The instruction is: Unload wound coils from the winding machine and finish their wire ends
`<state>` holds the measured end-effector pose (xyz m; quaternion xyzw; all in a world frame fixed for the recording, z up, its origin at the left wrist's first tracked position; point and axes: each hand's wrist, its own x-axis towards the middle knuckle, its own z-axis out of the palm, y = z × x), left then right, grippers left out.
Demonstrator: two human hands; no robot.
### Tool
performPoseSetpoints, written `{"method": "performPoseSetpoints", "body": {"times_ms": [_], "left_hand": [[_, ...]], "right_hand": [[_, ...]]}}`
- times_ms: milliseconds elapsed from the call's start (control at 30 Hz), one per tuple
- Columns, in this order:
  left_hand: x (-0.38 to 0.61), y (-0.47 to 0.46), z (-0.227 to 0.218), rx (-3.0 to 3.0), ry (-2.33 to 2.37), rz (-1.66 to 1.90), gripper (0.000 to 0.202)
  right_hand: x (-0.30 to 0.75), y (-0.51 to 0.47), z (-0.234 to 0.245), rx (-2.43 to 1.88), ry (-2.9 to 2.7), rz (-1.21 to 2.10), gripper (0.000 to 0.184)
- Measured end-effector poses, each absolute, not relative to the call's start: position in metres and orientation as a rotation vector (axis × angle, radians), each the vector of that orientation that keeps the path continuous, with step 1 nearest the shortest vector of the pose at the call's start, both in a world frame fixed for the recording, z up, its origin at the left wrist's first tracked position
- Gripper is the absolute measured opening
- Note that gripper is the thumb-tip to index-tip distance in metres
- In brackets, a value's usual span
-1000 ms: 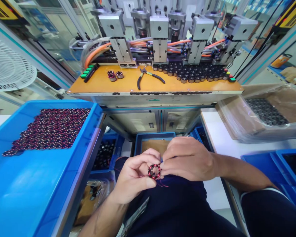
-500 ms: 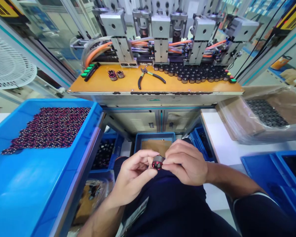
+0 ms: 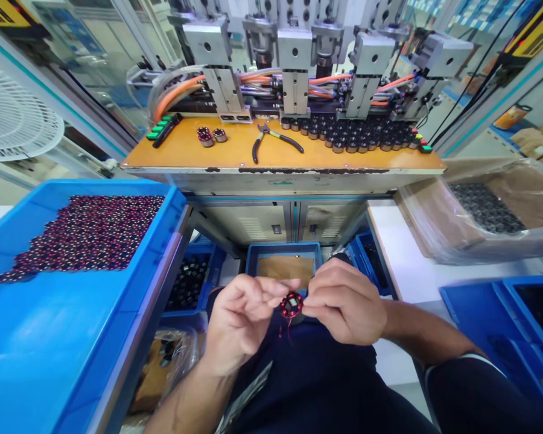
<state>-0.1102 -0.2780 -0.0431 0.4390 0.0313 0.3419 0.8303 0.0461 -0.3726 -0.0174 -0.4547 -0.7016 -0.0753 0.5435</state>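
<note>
Red and black, the small wound ring [image 3: 292, 313] is in the near middle of the scene, between the two hands and in front of the dark shirt [image 3: 317, 380]. From my distant place I see that the thumb and forefinger of my right hand [image 3: 346, 301] grip the ring at its right side. My left hand [image 3: 238, 319] is at the other side: its fingers are half bent, with the tips close to the ring, and its thumb stands apart; I cannot tell whether these tips pinch a wire or only touch the rim. Thin red wire ends [image 3: 289, 330] hang below the ring. I judge that the step in hand is the arranging or checking of these wires, and that the next move calls for a steady right pinch and a light left touch, so that no wire is pulled too strongly. The cutters [image 3: 265, 129] lie well apart on the far orange bench [image 3: 172, 155], with handles spread. About writing, I can read nothing: the yellow device [image 3: 531, 27] in the far right corner and the green mark [image 3: 282, 182] on the bench front are too blurred, and I find no brand.
</note>
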Motion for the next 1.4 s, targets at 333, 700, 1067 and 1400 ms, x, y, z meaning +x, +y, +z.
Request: {"method": "performPoseSetpoints", "body": {"times_ms": [333, 700, 1067, 1400], "left_hand": [[-0.11, -0.273, -0.04, 1.08, 0.213, 0.326, 0.024], [-0.1, -0.291, -0.039, 1.38, 0.154, 0.997, 0.03], [-0.104, -0.291, -0.053, 1.782, 0.306, 1.227, 0.054], [-0.11, -0.282, -0.04, 1.3, 0.07, 0.869, 0.026]], "right_hand": [[0.05, -0.372, -0.022, -1.062, -1.725, -0.405, 0.008], [0.044, -0.375, -0.021, -1.234, -1.503, -0.088, 0.008], [0.034, -0.372, -0.036, -1.193, -1.179, 0.323, 0.012], [0.048, -0.375, -0.017, -1.18, -1.501, 0.021, 0.009]]}}
